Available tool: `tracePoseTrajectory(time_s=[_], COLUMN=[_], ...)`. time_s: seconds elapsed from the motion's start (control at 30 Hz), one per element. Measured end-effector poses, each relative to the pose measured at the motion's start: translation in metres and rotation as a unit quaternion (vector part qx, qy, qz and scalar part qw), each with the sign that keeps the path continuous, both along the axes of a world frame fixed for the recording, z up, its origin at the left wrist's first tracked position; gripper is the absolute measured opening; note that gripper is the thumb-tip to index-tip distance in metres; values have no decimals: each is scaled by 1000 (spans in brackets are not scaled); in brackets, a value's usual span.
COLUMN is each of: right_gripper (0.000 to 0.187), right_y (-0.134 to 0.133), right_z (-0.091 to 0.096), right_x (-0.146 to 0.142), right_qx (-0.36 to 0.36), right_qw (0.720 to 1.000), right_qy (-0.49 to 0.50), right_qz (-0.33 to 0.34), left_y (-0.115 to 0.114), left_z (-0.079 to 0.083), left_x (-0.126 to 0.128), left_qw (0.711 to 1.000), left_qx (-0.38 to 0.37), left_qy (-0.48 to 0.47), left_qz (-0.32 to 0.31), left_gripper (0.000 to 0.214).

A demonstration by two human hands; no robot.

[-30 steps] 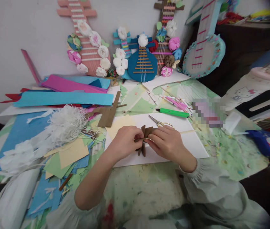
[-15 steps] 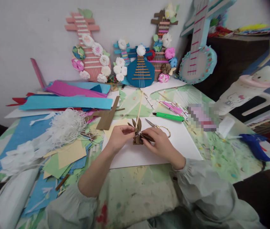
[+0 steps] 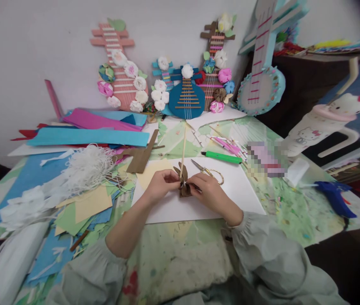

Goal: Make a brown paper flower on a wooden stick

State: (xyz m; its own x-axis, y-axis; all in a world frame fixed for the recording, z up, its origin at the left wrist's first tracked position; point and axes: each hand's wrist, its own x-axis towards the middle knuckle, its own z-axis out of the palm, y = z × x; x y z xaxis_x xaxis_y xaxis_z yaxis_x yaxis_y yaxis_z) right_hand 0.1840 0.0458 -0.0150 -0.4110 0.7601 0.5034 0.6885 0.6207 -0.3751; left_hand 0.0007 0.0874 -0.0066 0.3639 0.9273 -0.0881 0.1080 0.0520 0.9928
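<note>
Both hands work close together on a brown paper flower (image 3: 184, 191) above a white sheet (image 3: 170, 212). A thin pale stick (image 3: 184, 146) rises from the flower toward the back of the table. On the flower's left side, my left hand (image 3: 160, 187) is closed with thumb and fingers pinching. My right hand (image 3: 210, 191) pinches petals on the right; its fingertips partly cover them. A small white spot shows at the flower's centre. Gold-handled scissors (image 3: 210, 170) lie just beyond my right hand, with a green box cutter (image 3: 222, 157) behind them.
Brown crepe paper (image 3: 142, 159), white string (image 3: 92, 169) and paper scraps (image 3: 93, 203) crowd the left. A blue glue gun (image 3: 335, 199) and a tumbler (image 3: 315, 131) stand right. Flower-decorated paper instruments, including a blue one (image 3: 186, 99), lean along the wall.
My right hand's fingers have drawn in around the right petals, which stuck out before. Fewer petals fan out on the left. The whole view has shifted slightly.
</note>
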Motion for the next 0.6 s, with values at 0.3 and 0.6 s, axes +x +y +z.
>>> tracePoseTrajectory(time_s=[0.3,0.6], right_gripper=[17,15], right_y=[-2,-3], right_z=[4,1], right_x=[1,5], right_qx=[-12,-40], right_qw=[1000,998], right_qy=[15,51], right_qz=[14,24], left_y=[0,0], left_z=[-3,-8], left_x=[-1,0], left_qw=[999,998], left_qx=[-45,-58], left_qy=[-28,-21], left_qz=[-12,-21], left_gripper=[23,23])
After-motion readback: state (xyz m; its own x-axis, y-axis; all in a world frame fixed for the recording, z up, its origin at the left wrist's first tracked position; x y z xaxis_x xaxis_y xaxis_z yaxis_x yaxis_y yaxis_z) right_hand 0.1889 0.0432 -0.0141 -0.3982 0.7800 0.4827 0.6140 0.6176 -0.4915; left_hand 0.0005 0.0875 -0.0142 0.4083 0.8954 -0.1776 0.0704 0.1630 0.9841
